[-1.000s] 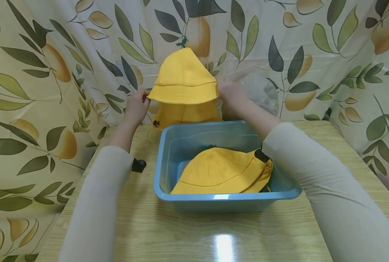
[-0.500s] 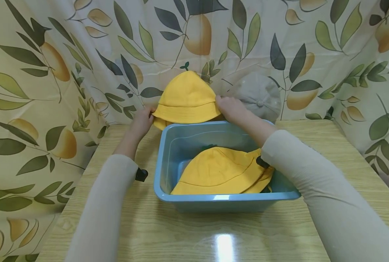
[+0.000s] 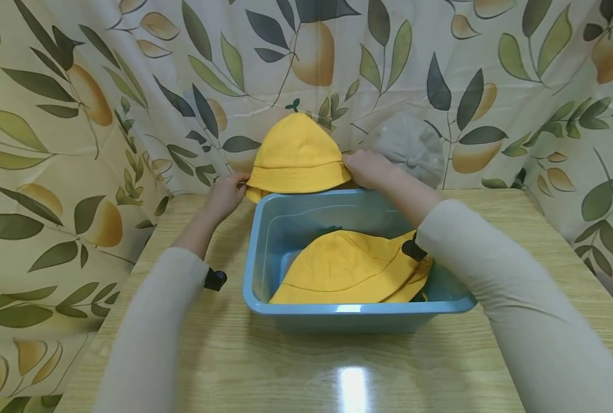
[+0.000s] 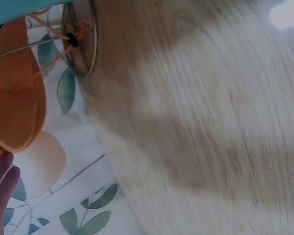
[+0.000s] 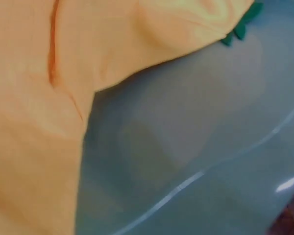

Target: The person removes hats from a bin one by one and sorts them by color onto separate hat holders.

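Note:
A yellow bucket hat [image 3: 298, 152] with a small green sprout on its crown stands behind the bin, over another yellow hat whose edge [image 3: 254, 195] shows below at the left. My left hand [image 3: 226, 198] pinches the left side of the upper hat's brim, and my right hand [image 3: 369, 169] grips its right side. In the left wrist view, the fingers [image 4: 5, 181] touch the brim's edge, and a drawstring with a black toggle [image 4: 72, 40] hangs by a round wire base [image 4: 94, 49]. The right fingertips are partly hidden.
A blue plastic bin [image 3: 358, 310] stands mid-table holding yellow hats [image 3: 342, 269], stacked on their sides. Behind my right hand is a grey cap [image 3: 412, 146]. A leaf-patterned curtain [image 3: 182, 46] borders the wooden table [image 3: 296, 367] at the back and sides.
Both hands have lowered the yellow bucket hat from above onto the yellow hat behind the bin. Over the last half second, the hands have barely shifted.

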Demonstrator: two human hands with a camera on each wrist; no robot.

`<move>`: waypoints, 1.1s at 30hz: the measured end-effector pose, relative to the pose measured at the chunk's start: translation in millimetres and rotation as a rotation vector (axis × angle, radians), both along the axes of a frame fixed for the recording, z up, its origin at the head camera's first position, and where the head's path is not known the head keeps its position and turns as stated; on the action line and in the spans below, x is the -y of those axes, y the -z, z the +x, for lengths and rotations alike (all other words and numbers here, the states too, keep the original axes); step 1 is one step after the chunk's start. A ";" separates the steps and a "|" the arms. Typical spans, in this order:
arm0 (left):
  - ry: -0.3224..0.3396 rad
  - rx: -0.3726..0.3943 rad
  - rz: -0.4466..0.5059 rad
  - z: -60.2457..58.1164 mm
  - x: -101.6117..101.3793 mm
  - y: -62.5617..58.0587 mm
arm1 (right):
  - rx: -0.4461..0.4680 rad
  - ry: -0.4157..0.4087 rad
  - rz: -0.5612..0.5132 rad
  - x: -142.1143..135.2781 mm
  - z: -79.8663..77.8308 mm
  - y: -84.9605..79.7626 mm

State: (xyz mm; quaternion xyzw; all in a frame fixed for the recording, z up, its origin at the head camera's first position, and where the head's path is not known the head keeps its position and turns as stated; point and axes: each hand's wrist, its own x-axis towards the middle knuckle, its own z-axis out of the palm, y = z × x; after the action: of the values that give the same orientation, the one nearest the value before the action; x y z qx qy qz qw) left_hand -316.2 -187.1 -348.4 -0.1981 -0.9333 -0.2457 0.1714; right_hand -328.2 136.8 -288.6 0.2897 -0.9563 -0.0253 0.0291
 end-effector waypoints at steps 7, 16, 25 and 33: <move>0.000 0.108 -0.039 16.3 2.8 -11.8 | 0.096 -0.022 0.011 1.0 6.1 -18.3; 0.013 0.195 0.016 46.8 2.2 -22.5 | 0.157 -0.033 -0.069 -0.2 14.3 -38.7; 0.062 0.191 -0.005 75.9 -2.4 -29.9 | 0.153 -0.060 -0.138 -0.6 21.1 -53.3; 0.171 0.157 -0.144 108.0 -8.8 -34.9 | 0.206 -0.115 -0.141 10.3 31.1 -59.8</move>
State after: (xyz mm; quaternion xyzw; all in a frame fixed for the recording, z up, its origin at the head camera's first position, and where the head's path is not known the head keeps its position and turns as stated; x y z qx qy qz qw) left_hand -208.2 -178.3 -313.4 -0.2688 -0.9388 -0.2066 0.0615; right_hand -297.1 126.5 -228.8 0.3425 -0.9354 0.0735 -0.0473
